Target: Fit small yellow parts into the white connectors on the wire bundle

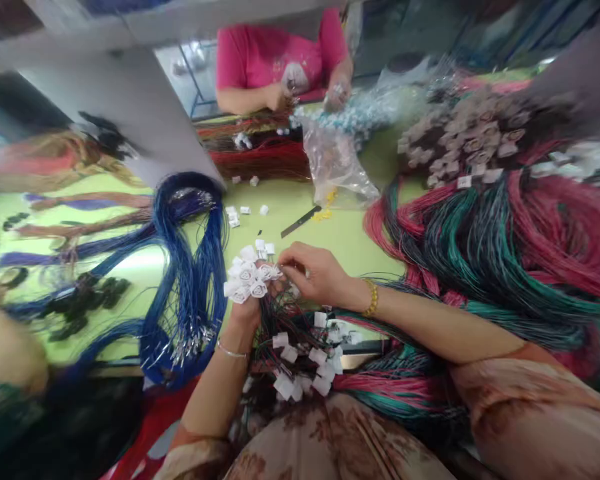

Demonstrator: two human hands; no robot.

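- white plastic connectors (247, 272) are sitting in a tight bunch over the yellow-green table (265, 230), in front of the person, between the two hands.
- left hand (247, 313) is gripping the bunch from below, closed around it, mostly hidden; a thin bangle (231, 351) is circling that wrist.
- right hand (314, 272) is reaching to the bunch's right side, thumb and forefinger tips close together; too blurred, cannot tell if they're clamped on anything.
- yellow bracelet (371, 297) is circling the right wrist.
- thin dark wires (275, 317) are trailing down below the bunch.
- more white plugs (317, 357) are lying below the hands, by the near table edge.
- dark blade (300, 221) is lying beyond the hands, yellow bits (324, 215) just beside its far end, near a clear plastic bag (337, 167).
- a few loose white pieces (233, 217) are resting beyond the bunch.
- blue wire bundle (187, 253) is looping left of the left hand, silvery ends showing; black connectors (87, 303) are lying further left.
- red, green and black wires (480, 247) are piling up at right, pale connector heap (475, 133) behind.
- co-worker in pink top (280, 57) is handling small pale parts (355, 117) across the table.
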